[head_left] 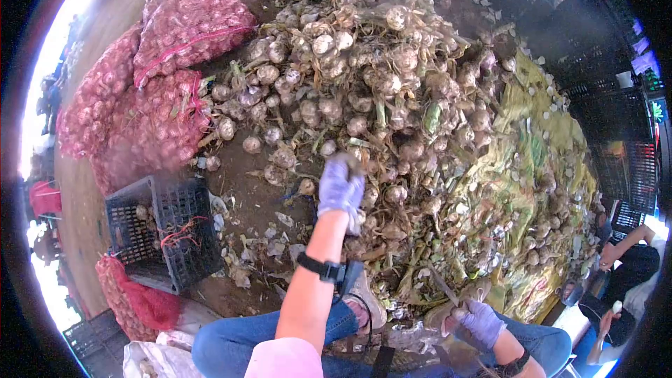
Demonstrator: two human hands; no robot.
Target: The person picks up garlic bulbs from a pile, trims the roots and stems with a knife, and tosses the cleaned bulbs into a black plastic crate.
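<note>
1. Your left hand (341, 187), in a purple glove, is stretched forward onto the near edge of the garlic pile (378, 91). The fingers (344, 168) curl down over a bulb there; grip looks closed on it, but the bulb itself is mostly hidden, so what exactly is pinched you cannot tell.
2. Your right hand (483, 322), also gloved, sits low by your knee, fingers wrapped around the handle of a knife (444, 287). The blade's long axis runs up and left, tip aimed toward the pile.
3. Key relation: the pile lies straight ahead and up from the left hand, touching it. The left hand is clearly nearer to the bulbs; the right stays well apart, back near your lap.
4. A black watch (320, 267) sits on your left wrist.
5. Left of your arm: a black plastic crate (164, 227) on the dirt floor, tilted.
6. Beyond it, red mesh sacks (150, 91) packed with garlic, stacked beside the pile.
7. Right of the pile: yellow sheeting (539, 161) littered with trimmed bits.
8. Far right edge: another person's arm (623, 241), apart from yours.
</note>
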